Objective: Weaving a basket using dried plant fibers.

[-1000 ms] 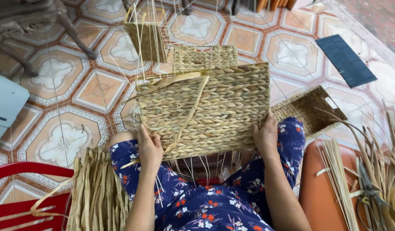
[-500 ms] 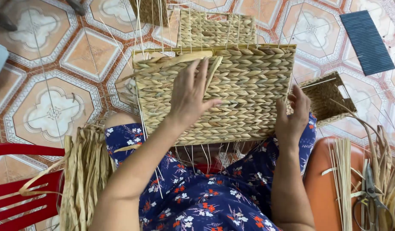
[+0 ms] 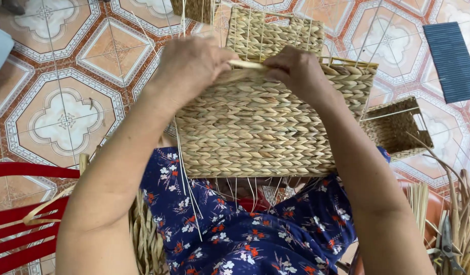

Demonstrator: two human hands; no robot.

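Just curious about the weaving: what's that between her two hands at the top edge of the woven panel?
In the head view, a pale flat reed strand spans from the left hand to the right hand, lying along the woven panel top edge.

Both forearms reach forward from the lower edge of view and converge at the far top edge of the woven basket panel [image 3: 270,127]. The left hand [image 3: 191,63] sits at the panel's upper left, knuckles up, fingers curled downward and pinched shut on a flat straw strand [image 3: 247,64]. The right hand [image 3: 296,71] meets it just beside, fingers bent and closed on the same strand, wrist angled inward.
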